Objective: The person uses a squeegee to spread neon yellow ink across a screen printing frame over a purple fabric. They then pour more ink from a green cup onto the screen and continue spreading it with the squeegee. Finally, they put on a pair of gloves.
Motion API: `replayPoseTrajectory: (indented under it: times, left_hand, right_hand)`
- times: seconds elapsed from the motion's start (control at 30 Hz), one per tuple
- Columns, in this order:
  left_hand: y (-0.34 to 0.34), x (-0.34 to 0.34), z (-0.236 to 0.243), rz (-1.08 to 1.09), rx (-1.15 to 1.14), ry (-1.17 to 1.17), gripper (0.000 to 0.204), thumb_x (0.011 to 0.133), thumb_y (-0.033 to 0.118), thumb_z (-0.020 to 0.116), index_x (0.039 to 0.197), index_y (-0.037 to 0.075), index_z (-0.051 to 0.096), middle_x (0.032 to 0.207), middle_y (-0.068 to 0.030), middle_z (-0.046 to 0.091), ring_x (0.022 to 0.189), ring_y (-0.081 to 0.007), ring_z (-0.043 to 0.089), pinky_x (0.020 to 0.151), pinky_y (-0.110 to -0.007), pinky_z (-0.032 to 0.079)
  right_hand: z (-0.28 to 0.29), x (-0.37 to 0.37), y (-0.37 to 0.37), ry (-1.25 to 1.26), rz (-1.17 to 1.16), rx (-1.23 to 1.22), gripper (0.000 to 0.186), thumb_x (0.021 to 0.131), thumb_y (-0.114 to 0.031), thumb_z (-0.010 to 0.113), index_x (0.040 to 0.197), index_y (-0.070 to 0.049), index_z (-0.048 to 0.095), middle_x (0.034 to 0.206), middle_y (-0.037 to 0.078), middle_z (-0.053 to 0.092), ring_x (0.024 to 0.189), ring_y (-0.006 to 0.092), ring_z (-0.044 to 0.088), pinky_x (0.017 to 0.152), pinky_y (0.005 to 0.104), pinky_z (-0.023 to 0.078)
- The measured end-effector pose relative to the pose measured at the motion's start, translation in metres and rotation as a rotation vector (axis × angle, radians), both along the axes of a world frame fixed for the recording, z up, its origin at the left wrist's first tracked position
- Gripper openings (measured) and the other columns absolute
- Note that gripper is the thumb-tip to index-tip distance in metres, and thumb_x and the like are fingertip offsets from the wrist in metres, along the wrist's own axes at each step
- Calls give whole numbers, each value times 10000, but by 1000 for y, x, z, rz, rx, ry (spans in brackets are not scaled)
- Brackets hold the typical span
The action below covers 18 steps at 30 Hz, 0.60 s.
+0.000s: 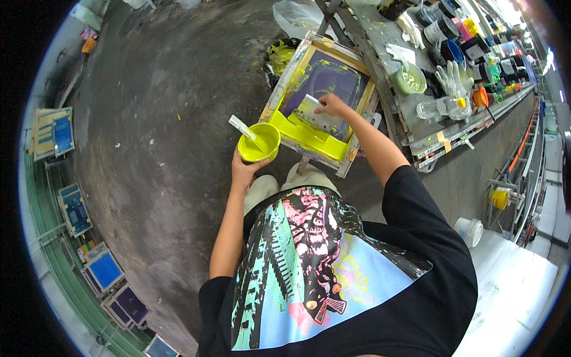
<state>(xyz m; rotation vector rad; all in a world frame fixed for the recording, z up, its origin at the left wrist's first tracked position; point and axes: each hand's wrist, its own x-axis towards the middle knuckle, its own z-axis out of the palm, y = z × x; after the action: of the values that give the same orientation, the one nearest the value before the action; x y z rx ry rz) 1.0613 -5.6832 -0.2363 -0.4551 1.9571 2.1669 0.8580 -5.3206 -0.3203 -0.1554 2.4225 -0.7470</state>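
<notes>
My left hand is wrapped round a tub of bright yellow ink, with a white spatula leaning out of it. In front of me a wooden-framed printing screen with a purple mesh lies tilted. Yellow ink forms a thick band along the screen's near end. My right hand grips a flat, pale scraper by its right end, over the mesh just beyond that band. Yellow is smeared across the scraper; whether its edge touches the mesh I cannot tell.
To the right, a bench carries a green bowl, plastic gloves, a clear bottle and several ink jars. Plastic bags lie beyond the screen. Framed screens stand at the far left. A white bucket is at my right.
</notes>
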Motion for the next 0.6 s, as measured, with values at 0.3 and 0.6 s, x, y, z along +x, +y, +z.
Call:
replayPoseTrajectory:
  times: [0.3, 0.6]
  left_hand:
    - [14, 35, -21, 66, -30, -36, 908, 653, 92, 950, 1449, 62, 515, 1343, -71, 631, 1250, -218, 594, 1092, -382, 452]
    - [22, -22, -42, -146, -379, 147, 1038, 545, 133, 965, 1470, 65, 498, 1435, -148, 581, 1344, -320, 539, 1137, -421, 422]
  right_hand:
    - [-27, 4, -6, -377, 57, -190, 377, 883, -258, 824, 1199, -68, 744, 784, -35, 612, 648, 119, 486, 570, 323, 389]
    - [80, 39, 28, -378, -287, -634, 408, 942, -255, 779, 1274, -41, 677, 827, -55, 652, 613, 26, 500, 504, 221, 357]
